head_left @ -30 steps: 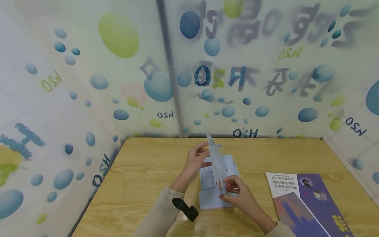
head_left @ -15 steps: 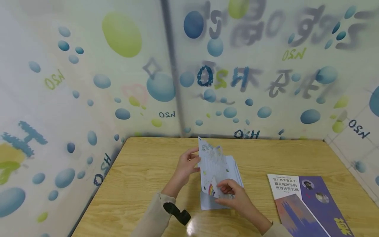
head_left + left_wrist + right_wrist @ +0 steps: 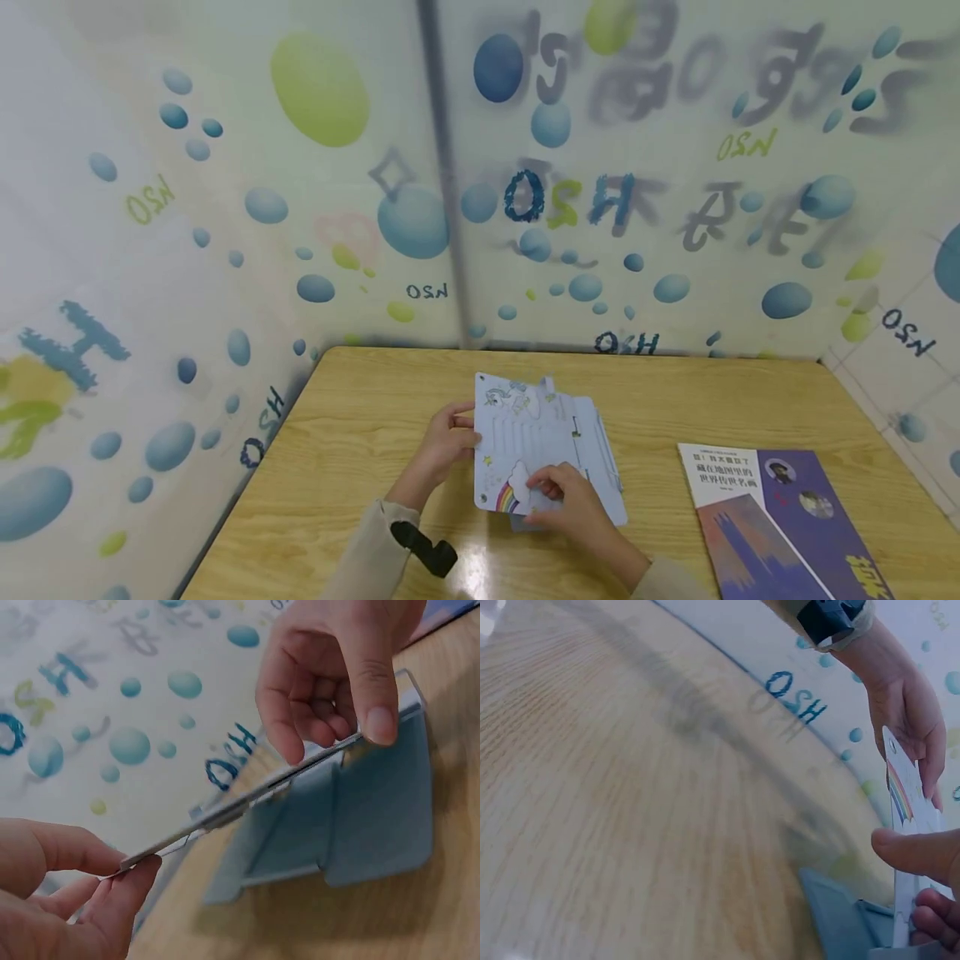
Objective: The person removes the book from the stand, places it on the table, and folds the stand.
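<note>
A thin white panel (image 3: 517, 442), printed with a unicorn, a cloud and a rainbow, tilts above a pale blue folding base on the table. The left wrist view shows the base (image 3: 382, 795) beneath the panel. My left hand (image 3: 446, 446) pinches the panel's left edge between thumb and fingers. Near the panel's lower edge, my right hand (image 3: 573, 504) has loosely bent fingers by the cloud print. Its thumb (image 3: 919, 851) lies to one side of the panel edge. Whether the right fingertips touch the print is unclear.
A purple and white book (image 3: 787, 517) lies at the right of the wooden table (image 3: 360, 433). Patterned walls rise behind the table. A black band (image 3: 423, 548) sits on the left sleeve.
The panel has swung from nearly edge-on to leaning left, its print now facing up. My left hand moved left and down with its edge; my right hand shifted slightly left.
</note>
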Demonstrator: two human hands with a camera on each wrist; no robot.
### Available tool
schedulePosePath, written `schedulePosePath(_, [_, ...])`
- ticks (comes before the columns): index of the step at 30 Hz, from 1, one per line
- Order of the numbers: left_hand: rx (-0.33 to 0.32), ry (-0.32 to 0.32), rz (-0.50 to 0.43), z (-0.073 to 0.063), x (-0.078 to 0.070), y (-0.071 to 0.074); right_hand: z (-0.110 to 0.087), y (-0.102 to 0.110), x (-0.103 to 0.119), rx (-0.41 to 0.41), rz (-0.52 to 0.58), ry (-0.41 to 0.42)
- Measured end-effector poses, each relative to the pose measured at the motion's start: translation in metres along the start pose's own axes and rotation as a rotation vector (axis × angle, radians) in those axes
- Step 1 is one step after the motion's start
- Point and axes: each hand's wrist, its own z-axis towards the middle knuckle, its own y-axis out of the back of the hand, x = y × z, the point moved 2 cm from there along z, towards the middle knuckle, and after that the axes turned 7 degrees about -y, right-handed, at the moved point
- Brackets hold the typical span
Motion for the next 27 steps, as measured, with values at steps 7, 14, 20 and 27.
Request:
schedulePosePath(7, [-0.089, 0.032, 0.117, -0.003, 0.025, 0.009, -0.001, -0.019, -0.007, -0.037, -0.126, 0.053])
schedulePosePath(14, [-0.137, 0.081, 0.158, -0.001, 0.047, 0.012, -0.001, -0.027, -0.009, -0.049, -0.251, 0.055])
schedulePosePath(20, [-0.157, 0.091, 0.217, -0.001, 0.057, 0.015, -0.002, -0.032, -0.006, -0.046, -0.359, 0.05])
schedulePosePath(27, [-0.119, 0.067, 0.219, 0.0, 0.061, 0.015, -0.002, -0.032, -0.005, -0.046, -0.374, 0.028])
